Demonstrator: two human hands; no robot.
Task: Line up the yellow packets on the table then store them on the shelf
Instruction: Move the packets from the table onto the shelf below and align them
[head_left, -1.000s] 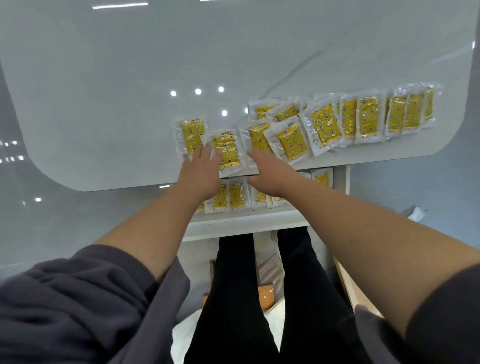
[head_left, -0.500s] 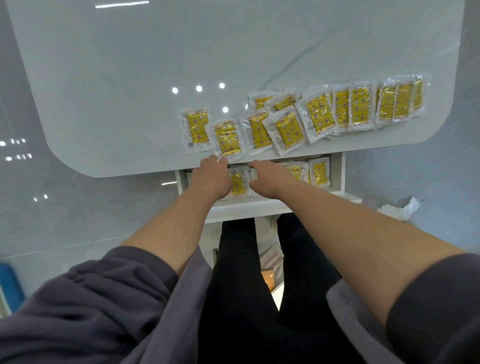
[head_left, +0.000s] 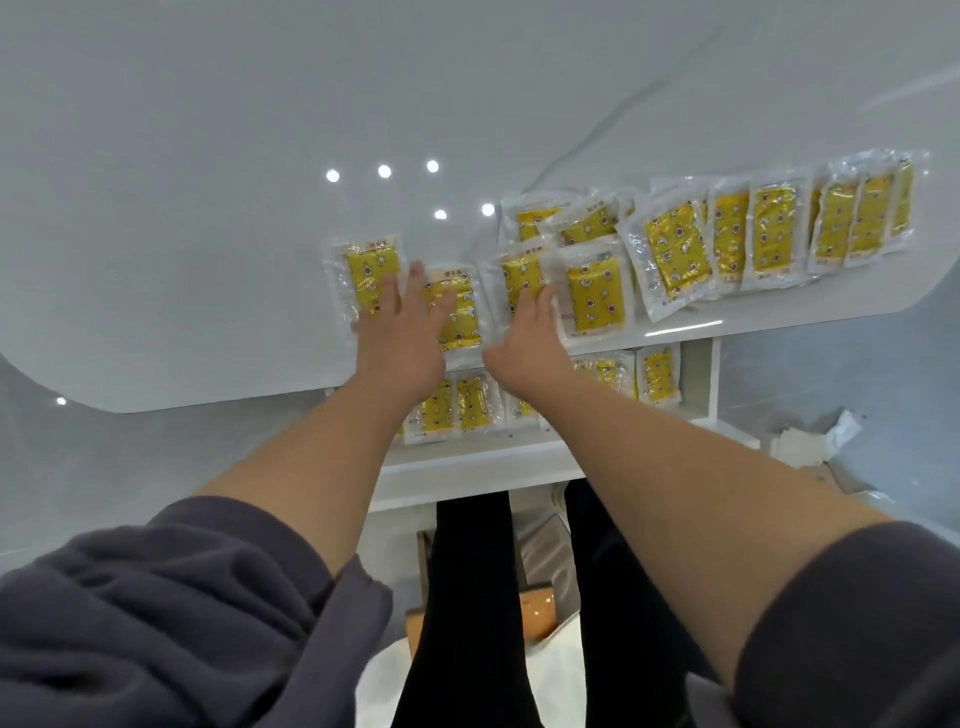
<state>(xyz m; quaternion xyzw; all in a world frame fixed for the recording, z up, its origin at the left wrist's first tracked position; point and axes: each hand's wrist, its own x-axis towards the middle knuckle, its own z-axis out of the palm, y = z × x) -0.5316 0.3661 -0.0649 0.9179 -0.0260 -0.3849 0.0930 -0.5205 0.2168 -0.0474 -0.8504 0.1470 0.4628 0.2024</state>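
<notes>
While flat over yellow packets (head_left: 597, 296), left grip (head_left: 402, 343), right grip (head_left: 532, 338) slack (others (head_left: 472, 402) on shelf (head_left: 493, 457)).

Dark grey left sleeve (head_left: 156, 613) seen bunched in soft folds left of the black trousers (head_left: 467, 597), matching right sleeve (head_left: 857, 623) smoother to their right, both pushed up, forearms (head_left: 322, 467) left bare

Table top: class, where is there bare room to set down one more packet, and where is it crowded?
Bare: the table left of the leftmost packet, up to the rounded corner, and the whole far side beyond the row. Crowded: the near edge, where the overlapping packets run to the right corner.
</notes>
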